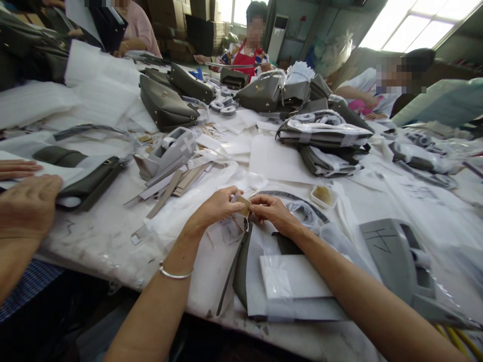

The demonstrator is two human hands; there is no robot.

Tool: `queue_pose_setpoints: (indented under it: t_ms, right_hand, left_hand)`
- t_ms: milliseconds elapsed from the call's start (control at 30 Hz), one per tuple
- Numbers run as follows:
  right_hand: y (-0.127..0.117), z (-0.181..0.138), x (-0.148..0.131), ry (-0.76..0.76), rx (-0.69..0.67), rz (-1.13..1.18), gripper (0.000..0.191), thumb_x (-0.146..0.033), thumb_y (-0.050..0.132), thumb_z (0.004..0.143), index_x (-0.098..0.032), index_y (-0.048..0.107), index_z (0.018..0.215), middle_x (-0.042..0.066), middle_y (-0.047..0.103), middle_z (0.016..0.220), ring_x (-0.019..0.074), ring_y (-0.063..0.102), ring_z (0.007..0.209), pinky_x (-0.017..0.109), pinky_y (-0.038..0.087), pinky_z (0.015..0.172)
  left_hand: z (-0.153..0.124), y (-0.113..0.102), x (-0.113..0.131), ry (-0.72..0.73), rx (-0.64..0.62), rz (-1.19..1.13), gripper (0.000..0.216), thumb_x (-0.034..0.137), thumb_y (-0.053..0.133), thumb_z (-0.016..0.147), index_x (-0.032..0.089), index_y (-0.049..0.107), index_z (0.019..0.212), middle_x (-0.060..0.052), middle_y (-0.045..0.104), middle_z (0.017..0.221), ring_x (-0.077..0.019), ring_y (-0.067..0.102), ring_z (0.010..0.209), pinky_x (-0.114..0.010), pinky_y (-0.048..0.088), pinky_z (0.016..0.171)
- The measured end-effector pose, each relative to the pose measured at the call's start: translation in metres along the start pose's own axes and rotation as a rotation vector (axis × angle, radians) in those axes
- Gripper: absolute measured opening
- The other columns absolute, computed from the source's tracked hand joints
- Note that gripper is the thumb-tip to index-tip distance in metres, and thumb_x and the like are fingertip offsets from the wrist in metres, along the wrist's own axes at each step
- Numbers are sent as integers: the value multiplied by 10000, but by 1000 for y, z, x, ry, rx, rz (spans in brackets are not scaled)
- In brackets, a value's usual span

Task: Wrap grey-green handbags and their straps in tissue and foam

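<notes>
At frame centre, the left hand [217,206] and right hand [273,211] both pinch a small tan tag [244,205], fingers nearly closed. The tag appears light, thin and stiff; edge grips suit it. The soft, limp bag [241,266] lies just below.

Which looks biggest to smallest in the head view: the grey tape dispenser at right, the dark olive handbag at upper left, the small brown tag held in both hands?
1. Grey tape dispenser, though nearness to the camera inflates it.
2. Dark olive handbag.
3. Small brown tag, pinched between left hand and right hand.
</notes>
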State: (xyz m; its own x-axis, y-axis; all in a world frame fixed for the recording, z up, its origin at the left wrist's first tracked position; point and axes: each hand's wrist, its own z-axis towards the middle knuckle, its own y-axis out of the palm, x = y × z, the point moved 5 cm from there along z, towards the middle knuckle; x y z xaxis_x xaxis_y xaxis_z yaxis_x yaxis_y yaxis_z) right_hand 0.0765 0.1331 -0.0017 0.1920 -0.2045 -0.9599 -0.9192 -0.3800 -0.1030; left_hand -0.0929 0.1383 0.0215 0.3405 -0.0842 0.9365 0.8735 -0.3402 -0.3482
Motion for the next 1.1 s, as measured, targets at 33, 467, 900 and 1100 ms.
queue_pose_setpoints:
  t_ms: [33, 467, 900, 1100]
  right_hand:
    - [1, 0, 0, 5, 0, 34, 276, -383, 732, 690, -164, 671, 847, -11, 642, 707, 111, 565, 597, 238, 466, 548]
    - [-3, 6, 0, -119, 99, -300, 201, -311, 579, 771, -192, 722, 847, -32, 595, 630, 110, 485, 553, 236, 382, 542]
    - [-7, 2, -13, -261, 99, -541, 230, -164, 587, 770, -198, 738, 941, -15, 699, 801, 104, 564, 651, 224, 431, 655]
    - [-80, -28, -55, -211, 210, -997, 260, -132, 572, 785, -231, 752, 944, 7, 750, 904, 163, 654, 802, 259, 469, 776]
  left_hand:
    - [0, 2, -1, -8, -25, 8, 212, 336, 628, 700, 173, 577, 827, 7, 619, 804, -141, 540, 678, -247, 409, 613]
    - [-3, -15, -1, 81, -29, -36, 381, 238, 613, 742, 188, 588, 1119, 47, 576, 753, -108, 524, 646, -208, 403, 584]
    - [-25, 12, 21, 84, -579, -138, 332, 323, 759, 709, 168, 711, 999, -2, 644, 788, -132, 575, 722, -224, 451, 658]
    - [-9, 13, 8, 7, -400, -151, 416, 526, 551, 864, 149, 713, 933, 11, 593, 607, -92, 488, 512, -202, 402, 513]
